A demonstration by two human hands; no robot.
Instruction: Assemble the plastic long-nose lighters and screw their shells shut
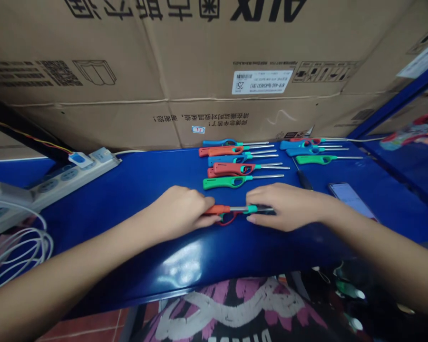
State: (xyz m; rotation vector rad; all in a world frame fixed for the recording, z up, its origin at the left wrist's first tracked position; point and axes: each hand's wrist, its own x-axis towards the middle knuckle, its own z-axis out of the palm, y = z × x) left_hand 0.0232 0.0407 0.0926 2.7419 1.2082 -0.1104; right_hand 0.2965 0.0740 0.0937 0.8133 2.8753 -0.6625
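Near the front middle of the blue table, my left hand (181,212) is closed on the handle end of lighters with orange and red parts (219,209). My right hand (283,206) pinches the metal rods by a teal collar (250,209). A red trigger loop hangs below, between the hands. How many lighters are held is partly hidden by my fingers. Just behind lies a green lighter (219,182), with red (231,169), orange (224,150) and blue ones (217,143) in a stack beyond it. Another group, with a green lighter (312,159) in front, lies at the back right.
A big cardboard box (199,114) stands behind the table (128,175). At left are a white power strip (71,178) and coiled white cable (24,247). A screwdriver (303,179) and a phone (351,199) lie at right.
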